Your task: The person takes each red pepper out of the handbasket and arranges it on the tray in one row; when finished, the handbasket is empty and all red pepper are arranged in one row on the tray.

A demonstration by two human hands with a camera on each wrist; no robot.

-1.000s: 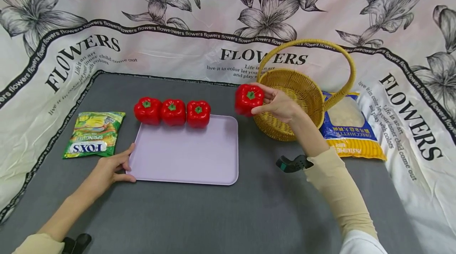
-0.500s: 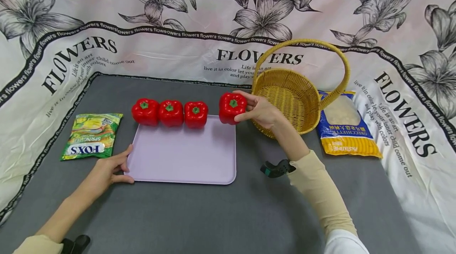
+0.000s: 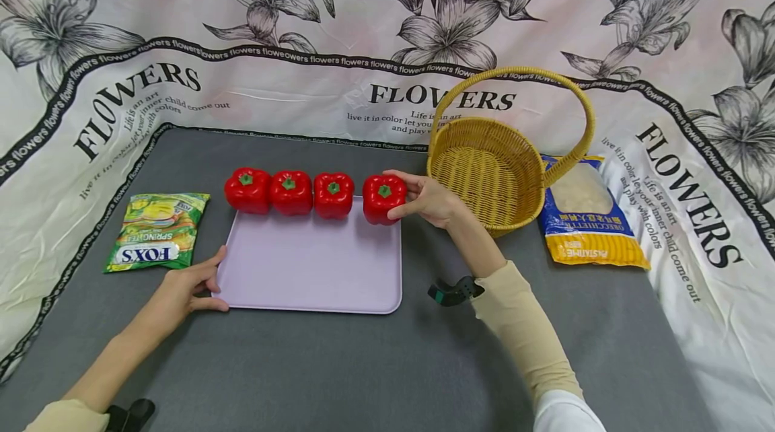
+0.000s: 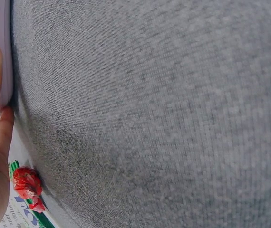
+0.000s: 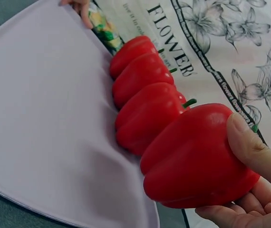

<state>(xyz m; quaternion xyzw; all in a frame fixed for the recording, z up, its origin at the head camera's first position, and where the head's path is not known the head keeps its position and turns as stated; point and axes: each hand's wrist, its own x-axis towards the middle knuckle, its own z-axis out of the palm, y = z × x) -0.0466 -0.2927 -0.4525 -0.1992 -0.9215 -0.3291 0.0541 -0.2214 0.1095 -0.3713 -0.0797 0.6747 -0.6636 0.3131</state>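
In the head view, my right hand (image 3: 428,200) grips a red bell pepper (image 3: 384,200) with a green stem, between thumb and fingers. It is over the back right corner of a lilac tray (image 3: 309,270). Three more red bell peppers (image 3: 292,193) sit side by side along the tray's back edge, with a small gap to the held one. In the right wrist view, the held bell pepper (image 5: 197,161) looks tilted; whether it touches the tray cannot be told. My left hand (image 3: 189,286) rests at the tray's front left corner, thumb and fingertips touching its edge.
A yellow wicker basket (image 3: 484,173) with a tall handle stands right of the tray. Behind it lies a blue and yellow pasta bag (image 3: 593,217). A green Fox's candy bag (image 3: 157,230) lies left of the tray. A flower-printed cloth (image 3: 290,92) hangs behind the grey tabletop.
My right hand has carried the bell pepper leftward from beside the basket and slightly down to the tray's back right corner. My left hand stays at the tray corner.
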